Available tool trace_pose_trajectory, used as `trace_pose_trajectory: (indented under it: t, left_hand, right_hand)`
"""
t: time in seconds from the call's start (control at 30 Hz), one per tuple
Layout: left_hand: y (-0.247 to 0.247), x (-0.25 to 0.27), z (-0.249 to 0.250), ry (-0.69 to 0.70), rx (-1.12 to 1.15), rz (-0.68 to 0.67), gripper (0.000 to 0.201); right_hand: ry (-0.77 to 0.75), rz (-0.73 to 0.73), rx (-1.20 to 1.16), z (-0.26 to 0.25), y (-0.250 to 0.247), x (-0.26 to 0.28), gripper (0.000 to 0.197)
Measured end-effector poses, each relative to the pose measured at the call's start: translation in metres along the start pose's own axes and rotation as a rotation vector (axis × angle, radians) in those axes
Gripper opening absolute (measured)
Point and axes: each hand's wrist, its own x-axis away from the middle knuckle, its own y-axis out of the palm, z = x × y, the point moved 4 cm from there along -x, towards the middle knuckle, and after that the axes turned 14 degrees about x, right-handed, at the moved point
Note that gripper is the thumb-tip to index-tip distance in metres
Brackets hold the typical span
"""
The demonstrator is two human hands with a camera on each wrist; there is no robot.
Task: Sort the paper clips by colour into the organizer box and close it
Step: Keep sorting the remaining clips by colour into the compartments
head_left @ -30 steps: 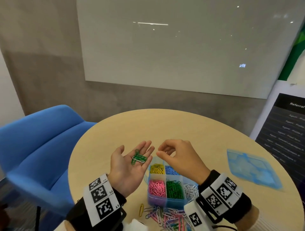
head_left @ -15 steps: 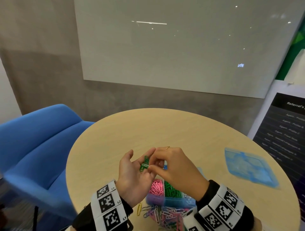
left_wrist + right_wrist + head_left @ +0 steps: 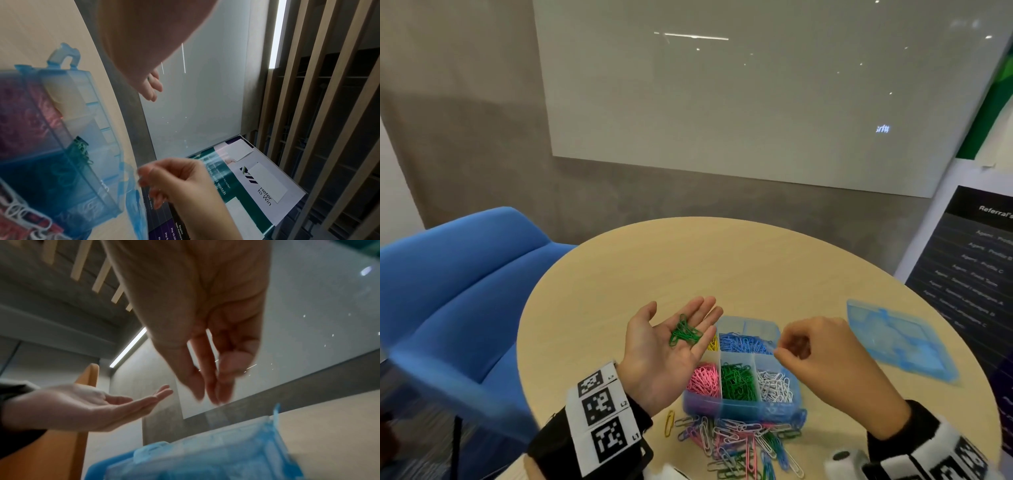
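Observation:
The blue organizer box stands open on the round table, with yellow, blue, pink, green and white clips in separate compartments. My left hand is held flat, palm up, just left of the box, with a small bunch of green paper clips lying on it. My right hand hovers over the box's right side, above the white clips. Its fingertips pinch what looks like a pale clip, which is blurred. The wrist views show the flat left hand and the pinching right hand.
A mixed pile of loose clips lies in front of the box, with one yellow clip apart at its left. The box's blue lid rests at the table's right. A blue chair stands left, a dark sign board right.
The right hand reached into the left palm, pinched there, then moved right over the box. The white clip seen on the green ones is gone from the palm. The left hand opened flat again.

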Motion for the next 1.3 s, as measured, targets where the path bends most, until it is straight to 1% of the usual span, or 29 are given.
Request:
trace_pose_trajectory:
  t: [0.07,0.1,0.27,0.43,0.63,0.7,0.77,0.8,0.87,0.97,1.0,1.03,1.13,1.17,1.27,1.3]
  left_hand:
    - [-0.001,0.000,-0.004,-0.028,-0.018,-0.003,0.062]
    - [-0.001,-0.001,-0.006,-0.042,-0.030,-0.004,0.063]
    - [-0.004,-0.002,-0.013,-0.084,-0.069,-0.034,0.065]
    - [-0.006,-0.008,-0.012,-0.027,-0.144,-0.042,0.064]
    - [-0.007,-0.025,-0.030,0.008,-0.277,-0.063,0.061]
    - [-0.006,-0.033,-0.035,0.040,-0.466,-0.027,0.061]
    - [-0.005,-0.038,-0.040,0.046,-0.762,0.005,0.059]
    - [-0.003,-0.038,-0.042,0.041,-0.900,-0.001,0.057]
    - [0.003,-0.035,-0.046,0.047,-1.107,-0.051,0.055]
    - [0.012,-0.029,-0.045,0.075,-1.330,-0.165,0.053]
    - [0.015,-0.026,-0.044,0.090,-1.404,-0.202,0.051]
    - [0.017,-0.022,-0.041,0.109,-1.475,-0.235,0.046]
    - [0.019,-0.010,-0.028,0.169,-1.691,-0.333,0.029]
    - [0.017,-0.006,-0.022,0.188,-1.763,-0.362,0.025]
    - [0.006,0.010,-0.004,0.279,-1.938,-0.376,0.017]
    - [0.000,0.017,0.000,0.300,-1.973,-0.377,0.015]
  right_hand:
    - [0.012,-0.103,0.078,0.004,0.010,0.008,0.019]
    - [0.011,-0.121,0.076,0.004,0.012,0.009,0.020]
    - [-0.027,-0.077,-0.019,-0.013,0.008,0.007,0.020]
    - [-0.039,-0.047,-0.096,-0.019,0.001,0.009,0.021]
    - [-0.047,0.008,-0.121,-0.013,-0.013,0.014,0.021]
    - [-0.047,0.028,-0.124,-0.010,-0.017,0.018,0.022]
    - [-0.031,0.032,-0.127,-0.004,-0.021,0.024,0.022]
    - [-0.026,0.031,-0.124,-0.001,-0.024,0.027,0.022]
    - [-0.028,0.032,-0.112,0.003,-0.028,0.031,0.022]
    - [-0.037,0.007,-0.089,0.009,-0.029,0.033,0.021]
    - [-0.047,-0.032,-0.066,0.011,-0.028,0.033,0.020]
    - [-0.062,-0.100,-0.028,0.013,-0.024,0.033,0.019]
    - [-0.127,-0.382,0.094,0.019,-0.009,0.038,0.016]
    - [-0.141,-0.448,0.115,0.022,-0.005,0.040,0.016]
    - [-0.148,-0.539,0.181,0.028,0.003,0.044,0.018]
    - [-0.151,-0.561,0.204,0.030,0.007,0.045,0.022]
